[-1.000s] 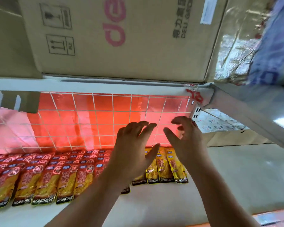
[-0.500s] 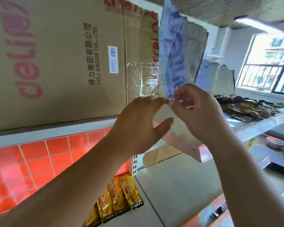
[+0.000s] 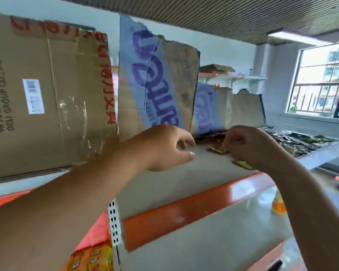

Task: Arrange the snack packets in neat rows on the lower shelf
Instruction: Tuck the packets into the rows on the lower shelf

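Fingers (image 3: pixel 185 138) of the left hand (image 3: pixel 160 149) hung loosely curled above the upper shelf (image 3: pixel 164 184), holding nothing. The right hand (image 3: pixel 250 147) had its fingers curled tight just beside a yellow snack packet (image 3: pixel 217 150) lying flat on that shelf, and a second packet (image 3: pixel 242 164) showed under its heel. Whether it gripped either could not be told. A dark pile of packets (image 3: pixel 305 141) lay further right. Taped cardboard boxes (image 3: pixel 47 94) stood behind. More yellow packets (image 3: pixel 90 259) sat far below, bottom left.
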Tool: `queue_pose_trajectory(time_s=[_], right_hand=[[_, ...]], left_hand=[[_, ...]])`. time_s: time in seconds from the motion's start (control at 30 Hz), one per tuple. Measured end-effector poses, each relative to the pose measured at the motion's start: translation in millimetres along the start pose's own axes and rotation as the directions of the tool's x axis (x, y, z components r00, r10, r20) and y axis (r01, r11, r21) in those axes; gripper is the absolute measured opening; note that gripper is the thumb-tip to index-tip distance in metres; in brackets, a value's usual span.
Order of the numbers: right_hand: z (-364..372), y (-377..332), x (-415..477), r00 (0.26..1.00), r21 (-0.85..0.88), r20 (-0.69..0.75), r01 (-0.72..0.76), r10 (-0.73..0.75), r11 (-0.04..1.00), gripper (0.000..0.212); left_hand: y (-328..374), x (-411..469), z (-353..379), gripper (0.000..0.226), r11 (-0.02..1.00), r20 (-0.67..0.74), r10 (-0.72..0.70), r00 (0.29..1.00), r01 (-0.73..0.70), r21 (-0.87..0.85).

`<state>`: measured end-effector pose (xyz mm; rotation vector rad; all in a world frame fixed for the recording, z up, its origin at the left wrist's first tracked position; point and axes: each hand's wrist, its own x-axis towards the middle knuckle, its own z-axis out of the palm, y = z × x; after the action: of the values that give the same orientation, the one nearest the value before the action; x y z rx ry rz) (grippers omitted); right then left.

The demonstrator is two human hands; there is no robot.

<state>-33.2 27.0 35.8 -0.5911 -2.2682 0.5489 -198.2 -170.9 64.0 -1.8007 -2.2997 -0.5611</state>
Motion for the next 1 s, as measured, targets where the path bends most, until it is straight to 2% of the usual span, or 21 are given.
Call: queue_pose_trajectory(time_s=[0.07, 0.13, 0.23, 0.37, 0.47, 0.6, 0.7, 0.8, 0.9, 1.0], right_hand=[[-15, 35, 24, 0.999, -0.040, 0.041, -0.010, 0.012, 0.999, 0.025], [-27, 63, 43, 0.986, -0.182, 0.160, -0.014, 0.043, 0.983, 0.020], [-43, 94, 65, 0.961, -0.281, 0.266, -0.004, 0.081, 0.960, 0.024], [-46, 105, 80, 0.872, -0.425, 0.482, 0.153, 0.080, 0.892, 0.027], [-46, 103, 82, 0.853, -0.395, 0.520, 0.211, 0.028, 0.894, 0.024], [-42, 99, 80, 0.834, -0.387, 0.551, 0.278, -0.021, 0.879, 0.025], [-43, 99, 88, 0.836, -0.308, 0.543, 0.284, -0.077, 0.908, 0.029], [-40, 91, 102, 0.836, -0.209, 0.532, 0.283, -0.134, 0.936, 0.029], [-35, 75, 121, 0.833, -0.131, 0.512, 0.318, -0.211, 0.939, 0.029], [-30, 54, 144, 0.820, -0.072, 0.512, 0.337, -0.255, 0.939, 0.029]], left_hand=[[14, 32, 12, 0.034, 0.999, 0.040, -0.039, 0.998, 0.038, 0.039], [25, 58, 23, 0.032, 0.995, 0.068, -0.073, 0.995, 0.068, 0.066], [41, 96, 42, 0.030, 0.992, 0.099, -0.116, 0.988, 0.110, 0.068], [53, 137, 62, 0.033, 0.978, 0.236, -0.186, 0.954, 0.157, 0.137], [59, 162, 76, 0.043, 0.959, 0.281, -0.258, 0.924, 0.210, 0.191], [55, 169, 104, 0.060, 0.943, 0.248, -0.330, 0.911, 0.306, 0.128], [50, 170, 116, 0.054, 0.951, 0.177, -0.298, 0.938, 0.276, 0.139], [50, 170, 106, 0.035, 0.942, 0.207, -0.303, 0.930, 0.260, 0.211], [40, 163, 79, 0.036, 0.925, 0.243, -0.355, 0.903, 0.301, 0.234], [19, 148, 50, 0.034, 0.879, 0.301, -0.464, 0.833, 0.391, 0.271]])
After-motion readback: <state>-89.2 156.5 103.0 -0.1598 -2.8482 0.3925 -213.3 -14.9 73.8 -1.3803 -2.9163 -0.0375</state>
